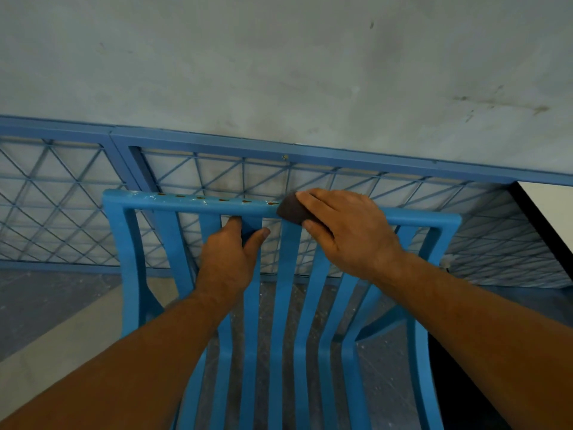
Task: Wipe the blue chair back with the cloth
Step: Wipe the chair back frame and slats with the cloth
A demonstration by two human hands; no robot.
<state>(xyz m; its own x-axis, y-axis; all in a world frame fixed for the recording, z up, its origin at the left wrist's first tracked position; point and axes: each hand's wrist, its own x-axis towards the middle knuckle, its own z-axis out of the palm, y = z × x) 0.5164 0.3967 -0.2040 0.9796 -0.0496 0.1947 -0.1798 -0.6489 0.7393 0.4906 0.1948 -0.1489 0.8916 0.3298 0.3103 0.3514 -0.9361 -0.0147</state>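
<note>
Both hands are on the blue chair back (pixel 288 274): our left hand (pixel 231 259) grips a slat, our right hand (pixel 344 231) presses the dark cloth (pixel 291 211) onto the top rail. Brown spots (pixel 198 197) remain leftward, so plenty is left.

Slatted blue chair back (pixel 288 274) — rust-spotted top rail — dark cloth (pixel 291 209) pressed on it

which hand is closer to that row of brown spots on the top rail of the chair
Right. The right hand presses the cloth on the top rail, right at the end of the brown spots. The left hand grips a slat below the rail, under them.
</note>
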